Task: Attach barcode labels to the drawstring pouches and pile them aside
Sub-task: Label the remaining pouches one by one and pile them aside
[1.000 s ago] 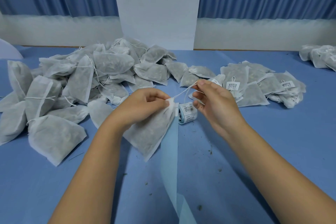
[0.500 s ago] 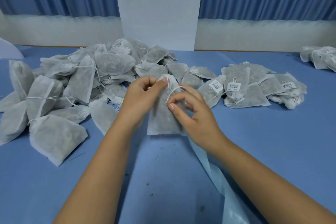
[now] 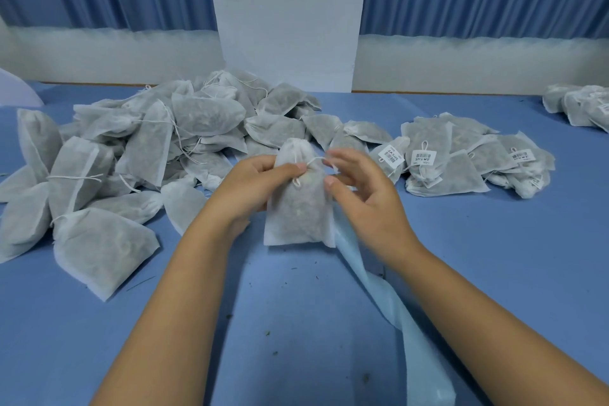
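- The pouch (image 3: 298, 208) is held upright above the table (image 3: 494, 257), at the centre front, between the two hands.
- The pouch is gripped at its gathered neck by the left hand (image 3: 260, 181), with the thumb pressed on the front and the fingers curled behind.
- The right hand (image 3: 362, 188) is raised just beside the neck, with its fingers loosely curled and blurred.
- The drawstring (image 3: 314, 160) is stretched from the neck toward the right fingertips; whether it is pinched cannot be told.
- A heap (image 3: 131, 155) of unlabelled pouches is spread over the left of the table.
- A smaller pile (image 3: 461, 161) is laid to the right, and white barcode labels (image 3: 424, 156) are seen on several of its pouches.
- A pale blue strip (image 3: 379, 290) is trailed from under the held pouch toward the near edge.
- More pouches (image 3: 580, 105) are seen at the far right.
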{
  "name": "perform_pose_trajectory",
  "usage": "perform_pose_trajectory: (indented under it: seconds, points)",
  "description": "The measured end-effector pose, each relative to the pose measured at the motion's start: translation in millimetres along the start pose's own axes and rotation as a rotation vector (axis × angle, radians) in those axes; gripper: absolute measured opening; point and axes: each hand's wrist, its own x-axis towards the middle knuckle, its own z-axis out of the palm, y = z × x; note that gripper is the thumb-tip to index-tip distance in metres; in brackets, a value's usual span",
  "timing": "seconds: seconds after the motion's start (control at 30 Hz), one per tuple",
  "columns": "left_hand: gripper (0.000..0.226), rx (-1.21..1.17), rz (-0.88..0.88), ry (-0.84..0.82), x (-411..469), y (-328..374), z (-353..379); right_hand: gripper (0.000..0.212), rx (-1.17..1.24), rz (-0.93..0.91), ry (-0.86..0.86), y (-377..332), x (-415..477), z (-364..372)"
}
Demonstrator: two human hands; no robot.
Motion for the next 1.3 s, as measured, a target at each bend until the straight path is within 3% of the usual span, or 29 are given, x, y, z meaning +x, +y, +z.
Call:
perform_pose_trajectory:
  seconds: [0.13, 0.2, 0.33, 0.57, 0.63, 0.73, 0.83, 1.03, 1.3]
  points:
    - [0.013, -0.140, -0.129, 0.092, 10, -7, -13, 0.037, -0.211, 0.112, 0.182, 3, 7, -10]
    - [0.011, -0.239, -0.209, 0.073, 14, -12, -18, 0.034, -0.333, 0.226, 0.159, 7, 10, -11]
    - [0.010, -0.327, -0.325, 0.007, 18, -18, -21, 0.030, -0.351, 0.368, 0.055, 15, 7, -6]
    - [0.021, -0.278, -0.396, -0.058, 21, -24, -18, 0.029, -0.373, 0.323, -0.007, 15, 4, -3]
    - [0.035, -0.315, -0.395, -0.059, 20, -23, -15, 0.027, -0.344, 0.326, -0.051, 13, 6, -5]
    - [0.028, -0.375, -0.388, -0.076, 20, -22, -10, 0.029, -0.259, 0.334, -0.175, 10, 9, -11]
    - [0.041, -0.475, -0.399, -0.133, 21, -24, -6, 0.031, -0.247, 0.323, -0.251, 10, 11, -16]
    - [0.048, -0.557, -0.393, -0.188, 18, -20, -5, 0.032, -0.283, 0.268, -0.166, 16, 13, -21]
    - [0.030, -0.432, -0.355, -0.150, 16, -20, -2, 0.041, -0.277, 0.192, -0.161, 28, 9, -20]
